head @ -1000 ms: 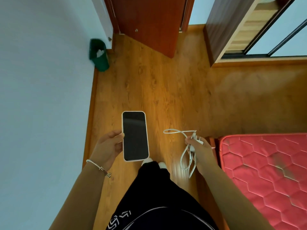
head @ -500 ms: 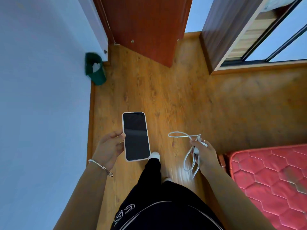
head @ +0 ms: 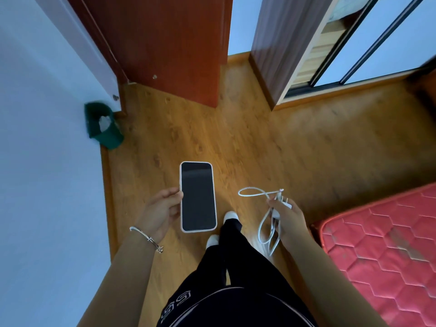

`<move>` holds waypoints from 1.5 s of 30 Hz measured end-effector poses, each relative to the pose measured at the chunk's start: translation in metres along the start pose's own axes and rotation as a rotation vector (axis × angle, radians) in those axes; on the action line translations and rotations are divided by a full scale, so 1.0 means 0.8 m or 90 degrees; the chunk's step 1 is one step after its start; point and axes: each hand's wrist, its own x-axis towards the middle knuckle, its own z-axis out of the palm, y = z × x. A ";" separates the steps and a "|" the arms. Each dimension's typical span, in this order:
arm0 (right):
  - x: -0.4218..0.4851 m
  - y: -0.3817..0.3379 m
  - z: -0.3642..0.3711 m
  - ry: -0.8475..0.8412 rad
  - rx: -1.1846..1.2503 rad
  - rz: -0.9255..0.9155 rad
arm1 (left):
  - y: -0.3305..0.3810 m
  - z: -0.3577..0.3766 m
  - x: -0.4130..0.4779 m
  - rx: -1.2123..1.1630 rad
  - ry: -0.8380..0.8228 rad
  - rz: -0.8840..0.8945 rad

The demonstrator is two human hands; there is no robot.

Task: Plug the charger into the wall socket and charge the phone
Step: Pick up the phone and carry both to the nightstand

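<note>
Two bare hands are seen above a wooden floor, each one occupied. Far to the left of the phone, a pale blue wall is seen. A dark green bin with something white inside is set against it, up and left of the phone. Just left of the phone is the left hand. Its thumb is laid on the phone's left edge and its fingers are curled beneath, so the phone is gripped there. A thin silver bracelet is worn on that wrist, below and left of the phone. The phone is held flat in a pale case, with its screen up and dark. Above the phone, a red-brown door is seen ajar. Just below and right of the phone, white shoes and black trousers are visible. To the right of the phone, apart from it, the right hand is clenched round a white charger, whose prongs are seen above the fingers. A white cable is bunched in the same grasp, with one loop reaching toward the phone and others hanging below the hand. Up and right of the phone, a dark wardrobe with sliding doors is seen. Farthest right of the phone, a red quilted mattress is laid, its corner near the right forearm.
</note>
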 end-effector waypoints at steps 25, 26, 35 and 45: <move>0.182 -0.170 0.031 0.035 0.035 0.032 | 0.163 0.135 0.181 0.048 -0.021 0.000; 0.189 -0.175 0.034 0.042 0.039 0.037 | 0.172 0.139 0.190 0.052 -0.023 -0.001; 0.247 -0.217 0.071 0.149 0.173 0.026 | 0.274 0.193 0.299 0.150 -0.094 -0.005; 0.268 -0.247 0.047 0.267 0.370 0.037 | 0.332 0.308 0.380 0.236 -0.233 -0.035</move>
